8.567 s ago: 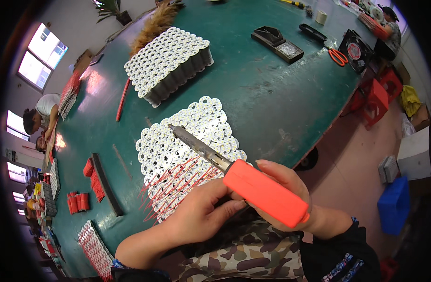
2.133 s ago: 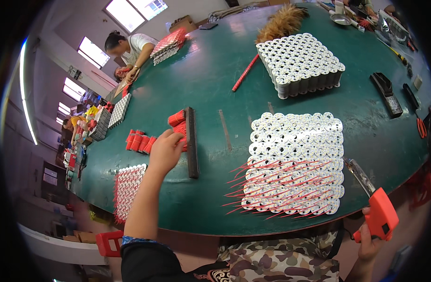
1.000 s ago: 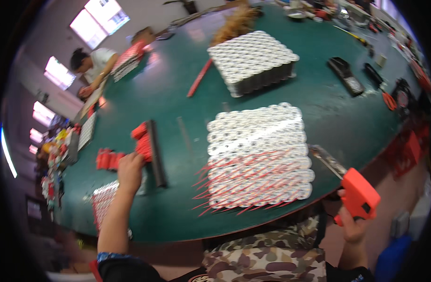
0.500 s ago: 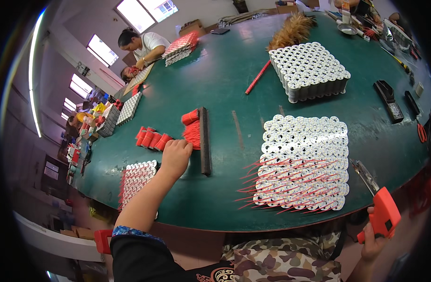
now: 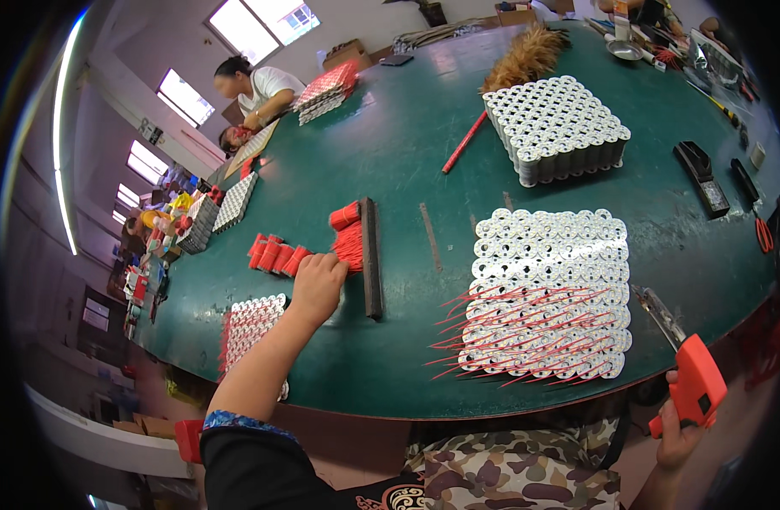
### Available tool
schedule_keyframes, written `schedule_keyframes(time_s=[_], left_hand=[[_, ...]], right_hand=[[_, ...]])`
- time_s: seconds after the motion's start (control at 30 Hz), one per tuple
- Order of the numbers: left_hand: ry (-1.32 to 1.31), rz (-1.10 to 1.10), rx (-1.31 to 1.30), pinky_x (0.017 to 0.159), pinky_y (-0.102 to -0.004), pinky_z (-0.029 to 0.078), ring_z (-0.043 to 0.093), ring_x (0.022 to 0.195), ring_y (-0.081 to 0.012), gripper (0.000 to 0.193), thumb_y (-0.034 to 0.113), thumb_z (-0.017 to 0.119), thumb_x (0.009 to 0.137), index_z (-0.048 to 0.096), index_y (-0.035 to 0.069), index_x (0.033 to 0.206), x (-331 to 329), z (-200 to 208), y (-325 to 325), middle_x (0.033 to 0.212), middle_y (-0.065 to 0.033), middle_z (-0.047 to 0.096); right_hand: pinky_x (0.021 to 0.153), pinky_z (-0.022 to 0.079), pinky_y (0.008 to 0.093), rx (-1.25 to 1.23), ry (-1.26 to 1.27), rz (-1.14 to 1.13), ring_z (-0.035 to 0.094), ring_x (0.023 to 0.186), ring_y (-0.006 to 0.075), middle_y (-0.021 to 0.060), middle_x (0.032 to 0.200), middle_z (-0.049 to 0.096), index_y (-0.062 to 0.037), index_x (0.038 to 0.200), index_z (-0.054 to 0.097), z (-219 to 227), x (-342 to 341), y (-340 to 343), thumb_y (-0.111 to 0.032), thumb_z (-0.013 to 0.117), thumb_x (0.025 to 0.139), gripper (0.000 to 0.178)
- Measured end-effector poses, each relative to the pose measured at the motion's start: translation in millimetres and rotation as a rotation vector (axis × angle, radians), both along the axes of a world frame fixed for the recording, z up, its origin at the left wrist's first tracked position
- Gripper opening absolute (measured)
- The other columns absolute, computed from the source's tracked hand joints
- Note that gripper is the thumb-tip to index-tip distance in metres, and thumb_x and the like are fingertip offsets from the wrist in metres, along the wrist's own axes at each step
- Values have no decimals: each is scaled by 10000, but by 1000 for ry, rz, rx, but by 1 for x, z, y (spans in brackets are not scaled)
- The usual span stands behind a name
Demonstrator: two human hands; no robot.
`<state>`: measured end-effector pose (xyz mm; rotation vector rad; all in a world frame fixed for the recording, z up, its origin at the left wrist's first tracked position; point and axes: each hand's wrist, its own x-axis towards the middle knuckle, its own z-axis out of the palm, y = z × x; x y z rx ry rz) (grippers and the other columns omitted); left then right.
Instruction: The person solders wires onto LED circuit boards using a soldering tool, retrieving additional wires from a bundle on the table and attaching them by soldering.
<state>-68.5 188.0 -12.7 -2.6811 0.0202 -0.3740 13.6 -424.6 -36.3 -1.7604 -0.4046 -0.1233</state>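
My left hand [image 5: 318, 286] is closed, its curled fingertips at the near end of a pile of loose red wires [image 5: 348, 246]. Whatever it pinches is hidden behind the fingers. Right beside the pile lies a dark narrow bar [image 5: 370, 259]. My right hand [image 5: 681, 435] grips a red soldering gun [image 5: 698, 382] by its handle, its metal tip pointing up and left beside the near panel. That white panel of round discs [image 5: 551, 246] lies in front of me; red wires stick out leftward from its nearer rows.
Red wire bundles [image 5: 275, 255] lie left of the pile. A smaller wired panel [image 5: 252, 327] sits beneath my left forearm. Farther off stand a thick disc block [image 5: 564, 127], a red-handled feather duster [image 5: 466, 140] and a black tool [image 5: 703, 183]. A co-worker [image 5: 267, 89] sits at the far left edge.
My left hand stays at the wires and the soldering gun has barely moved. The view has shifted slightly. The co-worker's head is a little more raised.
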Motion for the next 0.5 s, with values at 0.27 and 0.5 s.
schedule_keyframes(time_s=[0.27,0.5], left_hand=[[195,347,-438,866,-476,523,653,987,-365,124,126,646,893,719,51,960,10,21,7,1030,-142,668],[321,495,-406,849,-465,522,660,1014,-366,147,135,692,869,715,67,997,24,39,4,1031,-149,688]], right_hand=[[665,470,230,-20,-45,1,553,717,69,150,1198,663,58,1312,531,-6,3,-3,-7,589,907,414],[672,468,231,-13,-49,-4,557,731,68,149,1201,663,58,1311,534,-10,2,-5,-4,587,909,410]])
